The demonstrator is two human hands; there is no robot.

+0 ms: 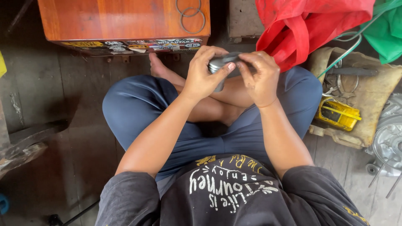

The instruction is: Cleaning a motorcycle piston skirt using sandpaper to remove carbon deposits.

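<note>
A small grey metal cylinder, apparently a piston, is held up between both hands above the crossed legs. Its ribbed upper band shows between the fingers; its lower skirt hangs below the left thumb, mostly hidden.

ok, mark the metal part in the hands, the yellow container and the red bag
grey metal cylinder [217,67]: head view, on its ribbed side, between both hands.
yellow container [337,114]: head view, on its top face.
red bag [310,25]: head view, on the middle of the plastic.
</note>
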